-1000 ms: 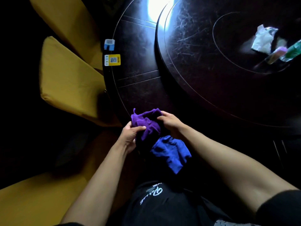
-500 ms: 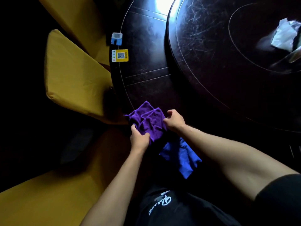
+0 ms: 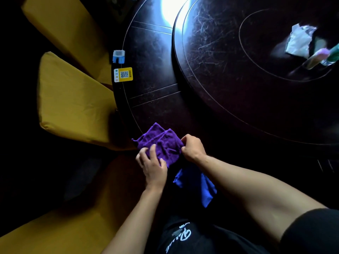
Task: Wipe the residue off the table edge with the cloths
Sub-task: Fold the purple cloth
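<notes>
A folded purple cloth point(image 3: 162, 143) lies on the near edge of the dark round table point(image 3: 152, 99). My left hand point(image 3: 153, 166) rests on the cloth's near side, fingers spread over it. My right hand point(image 3: 192, 148) pinches the cloth's right edge in a closed fist. A blue cloth point(image 3: 205, 188) hangs below the table edge, under my right wrist; what holds it is hidden.
A raised turntable point(image 3: 238, 79) fills the table's middle, carrying crumpled white paper point(image 3: 298, 42) and bottles point(image 3: 324, 56). A yellow QR sticker point(image 3: 123, 74) and a blue-white tag point(image 3: 118, 56) sit at the left rim. Yellow chairs point(image 3: 71, 99) stand close on the left.
The purple cloth went from a bunched lump to a flat folded square on the table edge. My left hand slid onto its near side; the blue cloth dropped lower.
</notes>
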{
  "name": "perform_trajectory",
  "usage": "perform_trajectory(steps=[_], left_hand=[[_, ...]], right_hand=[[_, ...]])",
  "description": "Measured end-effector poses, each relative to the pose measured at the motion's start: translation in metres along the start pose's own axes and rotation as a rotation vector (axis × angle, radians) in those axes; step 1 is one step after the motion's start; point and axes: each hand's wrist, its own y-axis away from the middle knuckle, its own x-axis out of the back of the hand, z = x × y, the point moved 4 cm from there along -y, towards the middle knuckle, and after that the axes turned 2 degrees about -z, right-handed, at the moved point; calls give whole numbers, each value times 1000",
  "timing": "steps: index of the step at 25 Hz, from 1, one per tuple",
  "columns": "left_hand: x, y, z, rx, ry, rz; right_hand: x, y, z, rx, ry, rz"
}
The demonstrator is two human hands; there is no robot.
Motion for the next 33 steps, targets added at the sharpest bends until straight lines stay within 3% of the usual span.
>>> perform_trajectory(steps=[2, 4, 6, 9, 14, 19, 24, 27, 30, 33], left_hand=[[-15, 4, 5, -153, -249, -162], [-30, 8, 2, -154, -373, -360], [-38, 12, -6, -144, -436, -457], [-35, 15, -11, -126, -428, -426], [-16, 21, -5, -127, -395, -273], [-15, -8, 6, 151, -102, -358], [-18, -27, -2, 614, 425, -145], [-31, -34, -8, 803, 783, -115], [-25, -41, -9, 680, 835, -108], [-2, -45, -16, 423, 637, 10]], right_hand=[[1, 7, 0, 68, 158, 56], [-1, 14, -7, 276, 389, 137], [-12, 21, -14, 505, 497, 87], [-33, 26, -10, 553, 562, -90], [-33, 35, -8, 474, 475, -160], [-15, 33, -4, 320, 320, -105], [-13, 32, -4, 255, 242, -60], [-13, 31, -7, 221, 226, -41], [-12, 29, -10, 208, 236, -36], [-11, 27, -12, 226, 263, -41]])
